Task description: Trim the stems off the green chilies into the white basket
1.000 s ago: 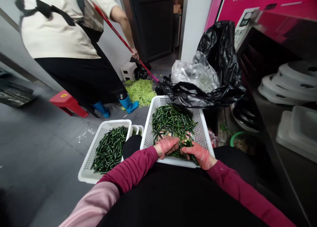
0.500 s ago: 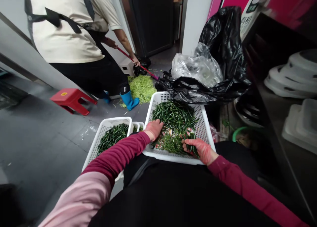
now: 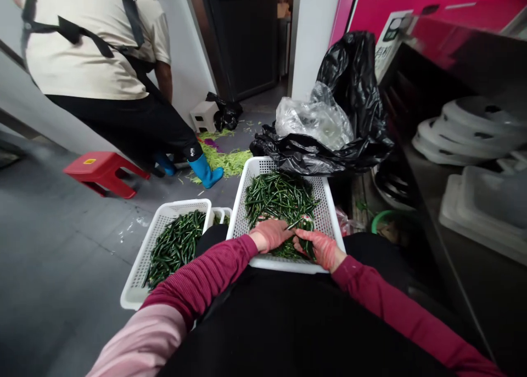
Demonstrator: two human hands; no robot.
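Note:
A white perforated basket rests at my lap, its far part heaped with long dark green chili peppers. Over its near part, my left hand, in a thin reddish see-through glove, has its fingers closed at the end of a pepper. My right hand, gloved alike, is curled round several green chili peppers, and its fingertips meet those of the left. Thin green stems lie beneath both hands. At the left, a second white basket holds more green chili peppers.
A black plastic bag with clear plastic in it overhangs the basket's far edge. A co-worker in blue boots bends over shredded greens on the floor. A red stool stands left; stacked lids lie right.
My left hand has moved right and nearer, from the basket's left side to my right hand. The co-worker has shifted, and the shredded greens are spread differently. The camera view has turned slightly.

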